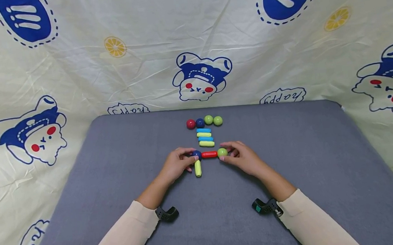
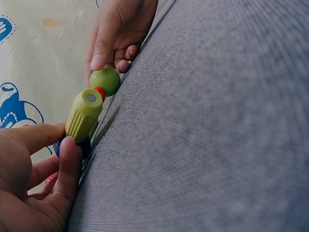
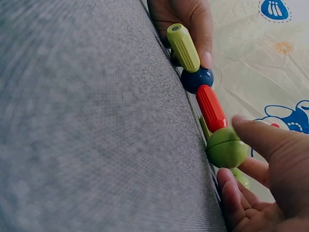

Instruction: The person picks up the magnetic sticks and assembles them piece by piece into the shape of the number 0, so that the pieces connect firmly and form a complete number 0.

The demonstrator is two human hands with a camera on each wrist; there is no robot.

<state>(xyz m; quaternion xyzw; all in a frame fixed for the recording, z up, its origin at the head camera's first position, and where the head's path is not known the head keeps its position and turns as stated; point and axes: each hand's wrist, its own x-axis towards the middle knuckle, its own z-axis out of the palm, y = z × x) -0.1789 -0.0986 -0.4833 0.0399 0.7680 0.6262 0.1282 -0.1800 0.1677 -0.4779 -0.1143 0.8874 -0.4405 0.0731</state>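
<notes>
My left hand (image 1: 176, 165) pinches a dark blue ball (image 1: 196, 153) between thumb and fingers. A yellow-green ribbed rod (image 1: 198, 169) joins that ball and points toward me; its end with a grey round dot shows in the left wrist view. From the blue ball a red rod (image 3: 211, 107) runs across to a green ball (image 3: 226, 147), making one connected piece. My right hand (image 1: 243, 158) holds the green ball, thumb on one side and fingers on the other. In the left wrist view the yellow-green rod (image 2: 84, 113) hides most of the red one.
Beyond the hands lie blue rods (image 1: 203, 130) and yellow-green rods (image 1: 206, 144), stacked in a column. Behind them stand a red ball (image 1: 191, 124), a dark blue ball (image 1: 200, 123) and two green balls (image 1: 218, 120) in a row. A printed curtain (image 1: 151, 76) hangs behind the grey table (image 1: 288, 150).
</notes>
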